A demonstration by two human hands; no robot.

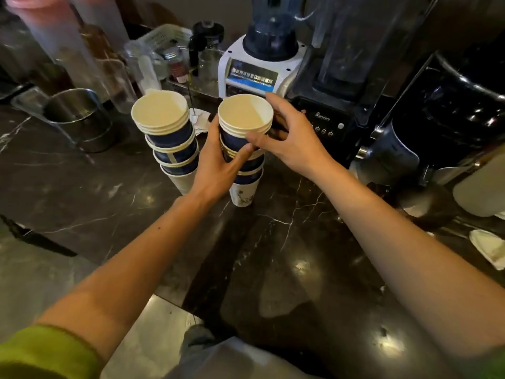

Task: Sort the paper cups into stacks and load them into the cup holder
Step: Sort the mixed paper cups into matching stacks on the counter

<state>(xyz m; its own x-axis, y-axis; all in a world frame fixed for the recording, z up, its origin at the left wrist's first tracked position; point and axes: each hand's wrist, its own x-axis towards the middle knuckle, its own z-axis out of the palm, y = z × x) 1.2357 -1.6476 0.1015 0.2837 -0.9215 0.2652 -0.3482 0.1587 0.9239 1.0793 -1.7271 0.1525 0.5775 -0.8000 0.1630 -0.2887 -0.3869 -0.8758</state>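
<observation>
Two stacks of dark blue and white paper cups stand upright on the dark marble counter (82, 192). The left stack (169, 138) stands alone, untouched. The right stack (244, 138) is held from both sides. My left hand (218, 165) wraps around its middle from the left. My right hand (284, 138) grips the top few cups at the rim, thumb in front and fingers behind. The bottom white cup (241, 194) of the right stack rests on the counter. Tall clear tubes (71, 45) rise at the far left; whether they are the cup holder I cannot tell.
A steel pitcher (79, 116) sits left of the stacks. Behind them are a white blender base (257, 72), a black blender (328, 105), jars and a white basket (164, 36). A black machine (451, 119) fills the right. A folded cloth (489, 250) lies at the right edge.
</observation>
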